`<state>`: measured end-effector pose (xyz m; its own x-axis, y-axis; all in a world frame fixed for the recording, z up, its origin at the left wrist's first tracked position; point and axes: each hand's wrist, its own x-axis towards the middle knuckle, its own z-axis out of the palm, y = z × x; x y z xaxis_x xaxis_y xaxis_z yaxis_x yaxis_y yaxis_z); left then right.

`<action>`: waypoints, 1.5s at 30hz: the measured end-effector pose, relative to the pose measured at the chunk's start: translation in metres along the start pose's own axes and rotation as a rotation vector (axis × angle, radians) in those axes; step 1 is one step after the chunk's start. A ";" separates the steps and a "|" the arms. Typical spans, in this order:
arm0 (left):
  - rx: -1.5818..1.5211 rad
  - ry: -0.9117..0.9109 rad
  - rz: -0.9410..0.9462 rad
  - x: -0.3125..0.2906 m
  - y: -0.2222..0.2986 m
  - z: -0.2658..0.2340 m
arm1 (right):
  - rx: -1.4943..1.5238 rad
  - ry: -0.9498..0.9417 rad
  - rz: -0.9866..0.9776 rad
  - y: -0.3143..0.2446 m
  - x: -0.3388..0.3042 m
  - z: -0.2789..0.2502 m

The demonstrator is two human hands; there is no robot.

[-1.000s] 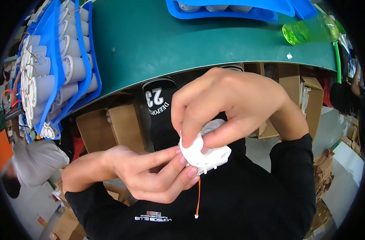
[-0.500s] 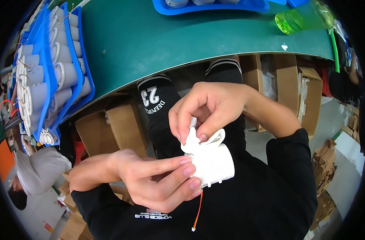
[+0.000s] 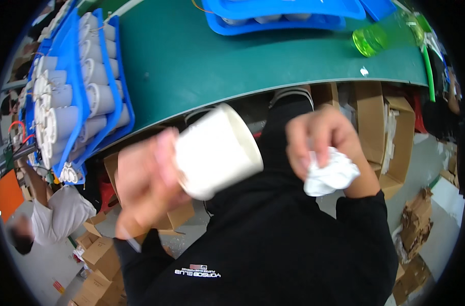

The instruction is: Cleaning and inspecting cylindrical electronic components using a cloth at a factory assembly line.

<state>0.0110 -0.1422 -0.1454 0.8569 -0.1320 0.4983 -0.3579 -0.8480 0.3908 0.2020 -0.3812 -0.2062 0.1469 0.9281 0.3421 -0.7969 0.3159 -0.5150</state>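
Note:
My left hand (image 3: pixel 149 176), blurred by motion, is closed on a white cylindrical plastic housing (image 3: pixel 217 153). The housing is tilted, and its rimmed end points right, toward my other hand. A crumpled white cloth (image 3: pixel 332 174) is pinched in the fingers of my right hand (image 3: pixel 321 136), apart from the housing. Both hands are over my lap, just in front of the table edge. The wire that hung from the housing cannot be made out clearly now.
Stacked blue trays (image 3: pixel 79 109) of similar white housings stand on the green table (image 3: pixel 186 61) at left. Another blue tray (image 3: pixel 288 9) lies at the far edge, near a container of green liquid (image 3: pixel 369 41). Cardboard boxes (image 3: pixel 400 137) sit below. A person (image 3: pixel 59 211) is at lower left.
My hands have drawn apart. The cloth has come away from the housing with my right hand, moving right; my left hand has swung the housing up and left, turning it.

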 end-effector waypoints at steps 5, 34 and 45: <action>-0.889 0.861 -0.638 0.003 -0.002 0.053 | 0.008 0.104 -0.214 -0.005 -0.011 -0.008; -1.726 0.907 -0.699 0.086 0.015 0.093 | -0.118 0.358 -0.468 -0.005 -0.077 -0.037; -0.624 0.072 -0.406 0.234 -0.002 0.045 | -0.181 0.423 -0.541 -0.005 -0.103 -0.037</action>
<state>0.2289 -0.1944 -0.0649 0.9476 0.1815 0.2629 -0.1815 -0.3713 0.9106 0.2127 -0.4709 -0.2682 0.7384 0.6174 0.2714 -0.4435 0.7477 -0.4943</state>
